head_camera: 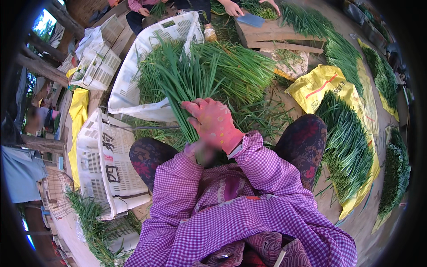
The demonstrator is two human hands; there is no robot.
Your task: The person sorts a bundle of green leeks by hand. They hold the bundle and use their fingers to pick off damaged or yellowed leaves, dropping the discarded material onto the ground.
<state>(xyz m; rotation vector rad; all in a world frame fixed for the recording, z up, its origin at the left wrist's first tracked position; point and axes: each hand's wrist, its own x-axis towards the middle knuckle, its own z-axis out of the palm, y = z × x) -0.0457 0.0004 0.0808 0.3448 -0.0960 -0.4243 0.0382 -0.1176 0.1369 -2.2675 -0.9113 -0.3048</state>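
A bunch of long green leaves, seemingly garlic chives [180,86], slants up and away in front of my chest. My right hand [217,125], in a pink patterned glove, curls its fingers around the stalks. At their lower end is my left hand [200,152], blurred and partly covered by the right, so its grip is unclear. Just beyond, a large pile of the same leaves [233,66] spreads over the ground and against a white plastic crate [125,85] lying tipped with its open side towards the pile.
Another white crate [123,153] bearing writing stands by my left knee. On my right, bundled greens [347,150] lie on a yellow woven sack [310,86]. Ahead, a person's hand [233,8] rests near a blue sheet [251,20] on a low wooden bench [277,31].
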